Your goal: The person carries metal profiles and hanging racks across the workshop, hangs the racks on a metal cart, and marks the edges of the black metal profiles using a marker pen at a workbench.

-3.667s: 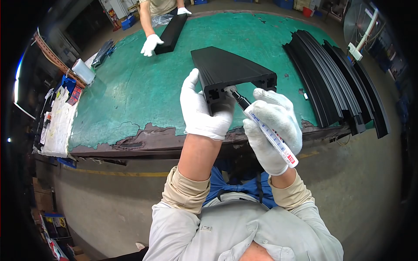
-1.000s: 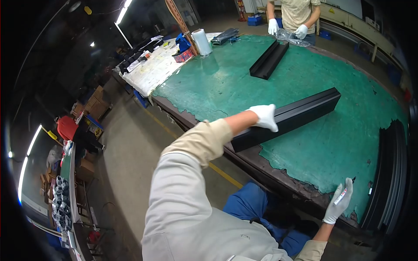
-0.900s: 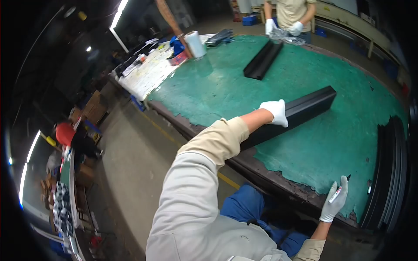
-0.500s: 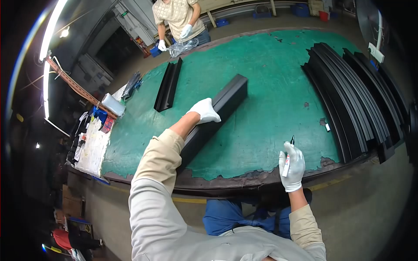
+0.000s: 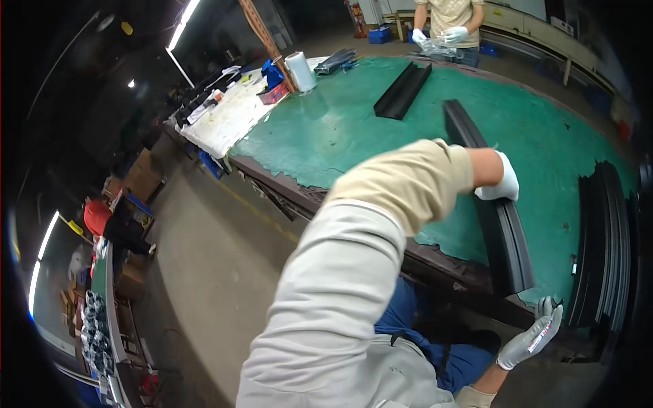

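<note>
My left hand point(image 5: 502, 179), in a white glove, is closed round the middle of a long black profile point(image 5: 502, 234). The profile lies slantwise over the green table, its near end reaching the front edge. At the lower right my right hand point(image 5: 532, 340), also gloved, holds a white marker point(image 5: 542, 334) against the palm, its black tip pointing up and uncapped. The marker's white cap point(image 5: 574, 264) is on the table beside a stack of black profiles point(image 5: 602, 245).
Another black channel point(image 5: 403, 92) lies at the table's point(image 5: 340, 139) far side. Behind it a person point(image 5: 449, 27) handles clear plastic. A plastic roll point(image 5: 300, 71) stands near a post at the back left. A person in red point(image 5: 98, 217) stands farther left.
The profile under my left hand has swung round, its near end now toward my right hand. The marker remains in my right hand. My view has turned left.
</note>
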The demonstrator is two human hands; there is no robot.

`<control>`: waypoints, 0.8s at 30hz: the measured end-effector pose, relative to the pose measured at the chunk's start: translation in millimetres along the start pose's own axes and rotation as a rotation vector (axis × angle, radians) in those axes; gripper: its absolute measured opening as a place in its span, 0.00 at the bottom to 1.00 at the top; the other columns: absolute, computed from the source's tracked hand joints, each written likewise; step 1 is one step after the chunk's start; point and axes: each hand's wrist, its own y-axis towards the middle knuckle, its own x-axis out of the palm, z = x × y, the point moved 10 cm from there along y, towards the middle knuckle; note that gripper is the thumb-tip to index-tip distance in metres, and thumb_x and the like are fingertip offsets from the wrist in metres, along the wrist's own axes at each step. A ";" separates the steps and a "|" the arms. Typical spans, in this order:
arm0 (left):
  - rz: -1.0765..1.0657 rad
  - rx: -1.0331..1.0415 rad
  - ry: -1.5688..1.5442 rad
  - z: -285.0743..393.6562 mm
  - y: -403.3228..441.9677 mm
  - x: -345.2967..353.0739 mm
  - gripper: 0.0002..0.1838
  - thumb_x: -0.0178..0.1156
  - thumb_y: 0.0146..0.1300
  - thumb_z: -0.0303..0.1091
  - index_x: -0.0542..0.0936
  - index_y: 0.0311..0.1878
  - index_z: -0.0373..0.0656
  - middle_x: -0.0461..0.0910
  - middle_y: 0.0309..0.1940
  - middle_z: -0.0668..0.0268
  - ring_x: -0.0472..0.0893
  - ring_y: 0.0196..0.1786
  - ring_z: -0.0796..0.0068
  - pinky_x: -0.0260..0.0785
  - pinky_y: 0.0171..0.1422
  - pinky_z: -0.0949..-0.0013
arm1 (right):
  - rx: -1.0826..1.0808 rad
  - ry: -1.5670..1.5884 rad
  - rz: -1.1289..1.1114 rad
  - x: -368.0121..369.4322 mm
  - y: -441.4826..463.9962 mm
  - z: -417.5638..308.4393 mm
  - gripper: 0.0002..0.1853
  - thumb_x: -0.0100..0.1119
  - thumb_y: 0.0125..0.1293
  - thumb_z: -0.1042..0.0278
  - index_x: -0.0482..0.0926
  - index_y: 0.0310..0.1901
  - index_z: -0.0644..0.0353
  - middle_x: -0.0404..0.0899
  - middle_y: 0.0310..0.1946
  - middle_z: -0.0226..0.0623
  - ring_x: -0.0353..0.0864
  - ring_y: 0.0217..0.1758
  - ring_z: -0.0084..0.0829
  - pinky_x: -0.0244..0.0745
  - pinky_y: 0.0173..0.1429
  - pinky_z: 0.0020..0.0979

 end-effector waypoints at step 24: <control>1.334 -0.498 -2.365 131.0 -9.6 177.8 0.34 0.61 0.72 0.43 0.62 0.71 0.32 0.69 0.67 0.54 0.72 0.67 0.64 0.63 0.73 0.64 | -0.443 -0.543 -0.430 150.7 -28.6 -62.8 0.36 0.67 0.60 0.81 0.66 0.70 0.64 0.71 0.69 0.43 0.70 0.72 0.41 0.60 0.77 0.39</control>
